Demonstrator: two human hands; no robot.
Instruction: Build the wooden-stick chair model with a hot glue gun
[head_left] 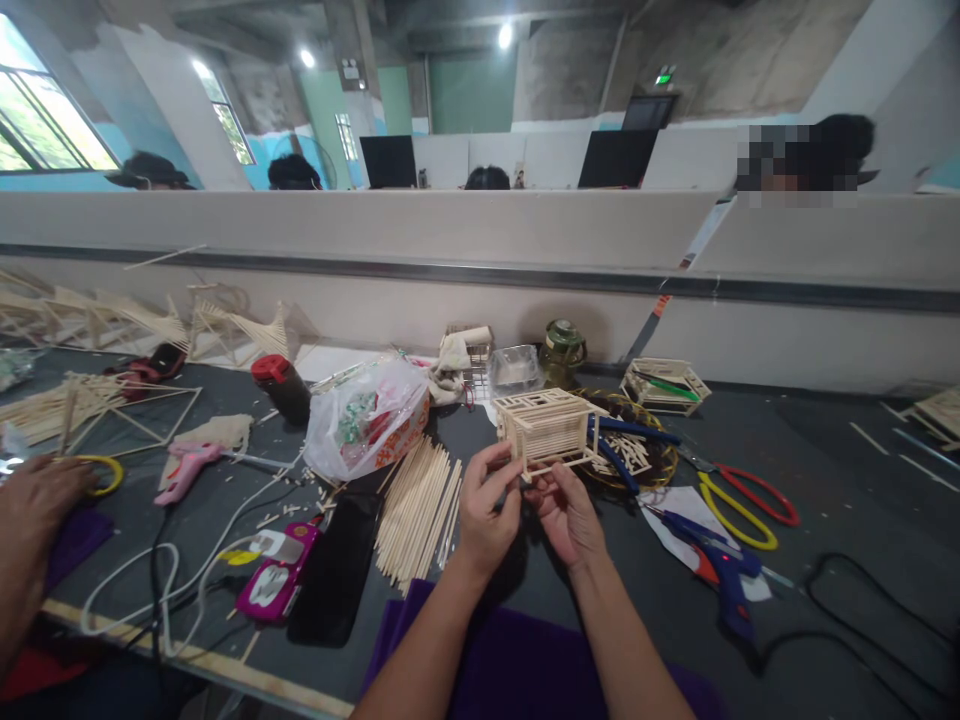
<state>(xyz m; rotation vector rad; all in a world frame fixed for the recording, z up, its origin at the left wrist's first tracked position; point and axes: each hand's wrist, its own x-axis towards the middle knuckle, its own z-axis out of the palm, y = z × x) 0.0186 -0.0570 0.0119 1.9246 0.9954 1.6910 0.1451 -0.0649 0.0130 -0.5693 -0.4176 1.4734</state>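
Two bare hands share one small stick frame [547, 430], held up above the desk [810, 430]: the left hand [487, 500] has its grip pinched on the near left corner, and the right hand [568, 515] has its grip closed on the lower edge. Two glue guns lie out, one blue [712, 560] and one pink [184, 472], with one phone [334, 570], one red-lidded bottle [281, 390] and one pair of red-and-yellow-handled scissors [750, 500]. The loose sticks [418, 515] beside the phone overlap too much to count. Orange printing shows on the plastic bag [367, 420], and the green wall sign [664, 77] bears marks; neither can be read. The held frame partly hides a round basket [673, 472], across which blue-handled pliers [649, 434] lie. Farther back stands another stick frame [664, 385] with a green-handled tool in it. At left, a co-worker's hand [45, 495] is beside a yellow loop [109, 475].
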